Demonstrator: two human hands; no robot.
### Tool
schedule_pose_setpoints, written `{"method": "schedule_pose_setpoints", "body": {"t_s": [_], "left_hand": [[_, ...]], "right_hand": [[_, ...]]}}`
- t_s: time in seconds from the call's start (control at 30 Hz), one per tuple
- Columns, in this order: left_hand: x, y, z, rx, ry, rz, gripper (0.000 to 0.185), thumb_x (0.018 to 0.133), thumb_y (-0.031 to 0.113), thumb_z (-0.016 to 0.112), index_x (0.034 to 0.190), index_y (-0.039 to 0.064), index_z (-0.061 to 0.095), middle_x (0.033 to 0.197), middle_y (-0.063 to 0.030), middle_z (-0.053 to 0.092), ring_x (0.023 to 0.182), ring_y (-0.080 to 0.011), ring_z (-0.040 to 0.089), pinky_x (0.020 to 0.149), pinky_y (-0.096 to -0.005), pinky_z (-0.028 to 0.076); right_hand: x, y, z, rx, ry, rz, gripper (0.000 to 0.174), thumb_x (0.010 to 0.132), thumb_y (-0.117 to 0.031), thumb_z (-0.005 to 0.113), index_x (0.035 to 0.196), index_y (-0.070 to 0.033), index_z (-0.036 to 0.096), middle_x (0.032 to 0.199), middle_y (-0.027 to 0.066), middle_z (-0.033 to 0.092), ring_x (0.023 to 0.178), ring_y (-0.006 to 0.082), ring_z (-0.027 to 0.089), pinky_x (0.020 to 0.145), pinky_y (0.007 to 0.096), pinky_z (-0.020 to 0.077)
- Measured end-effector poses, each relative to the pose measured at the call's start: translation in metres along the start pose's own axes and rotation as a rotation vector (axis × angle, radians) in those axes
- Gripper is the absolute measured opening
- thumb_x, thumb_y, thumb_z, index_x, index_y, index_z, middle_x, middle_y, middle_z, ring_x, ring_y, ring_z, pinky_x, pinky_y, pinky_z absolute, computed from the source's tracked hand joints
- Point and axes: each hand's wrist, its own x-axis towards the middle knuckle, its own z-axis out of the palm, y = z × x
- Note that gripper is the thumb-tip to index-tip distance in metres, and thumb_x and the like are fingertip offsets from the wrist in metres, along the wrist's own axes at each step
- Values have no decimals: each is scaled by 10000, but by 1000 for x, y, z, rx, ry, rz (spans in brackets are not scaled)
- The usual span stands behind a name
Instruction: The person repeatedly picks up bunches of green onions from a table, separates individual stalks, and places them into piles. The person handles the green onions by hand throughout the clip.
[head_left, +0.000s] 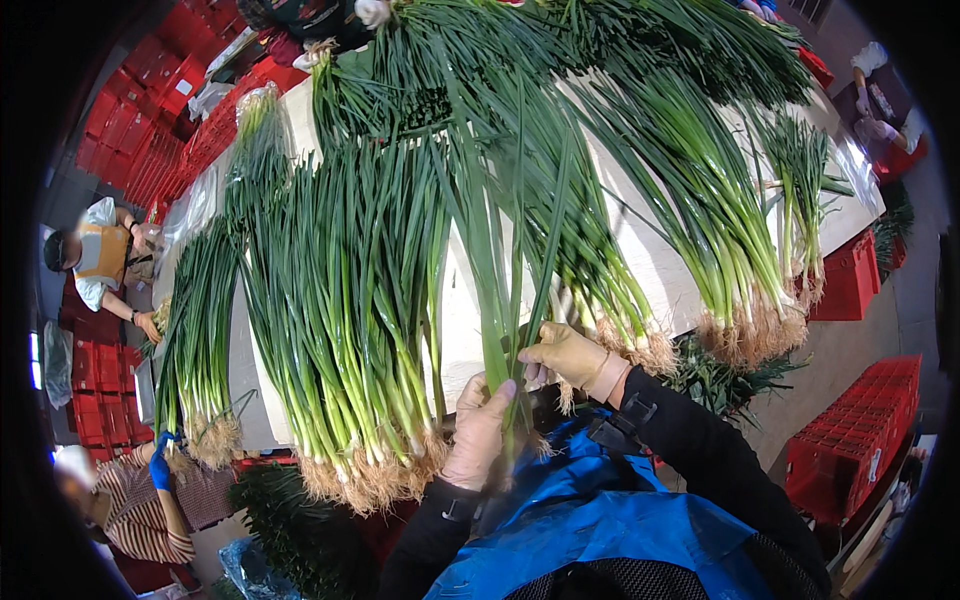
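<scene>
My left hand (477, 429), in a pale glove, is closed around a leek-like stalk (493, 352) with long flat green leaves. Its roots (545, 448) hang over my blue apron (585, 517). Just to the right, my gloved right hand (574, 358) pinches a leaf of that stalk between thumb and fingers. A broad row of similar stalks (352, 322) lies left of my hands, roots towards me. Beyond my right hand rests another bunch (592, 255), its roots at the table's near edge. The lower end of the held stalk is partly blurred.
More bunches (712, 217) cover the pale table (645, 232) to the right and far side. Red crates (855, 442) stand at right, others (142, 112) at far left. Cut greens (292, 525) lie below the table. Co-workers (142, 502) (105, 255) work along the left side.
</scene>
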Motion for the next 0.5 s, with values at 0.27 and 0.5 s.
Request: {"method": "schedule_pose_setpoints", "body": {"t_s": [0.27, 0.5], "left_hand": [[11, -2, 18, 150, -159, 17, 267, 934, -7, 574, 1199, 21, 557, 1079, -60, 659, 936, -137, 638, 840, -265, 515], [33, 11, 24, 254, -74, 39, 291, 967, 29, 542, 1258, 14, 536, 1038, -67, 683, 874, -136, 656, 753, -259, 542]], "right_hand": [[-1, 17, -16, 74, -60, -91, 211, 882, -108, 623, 1035, 24, 566, 714, 104, 652, 576, 163, 631, 502, 253, 498], [-6, 23, -21, -19, 25, -240, 582, 915, -142, 613, 1409, 37, 365, 995, 107, 661, 754, 137, 648, 556, 236, 509]]}}
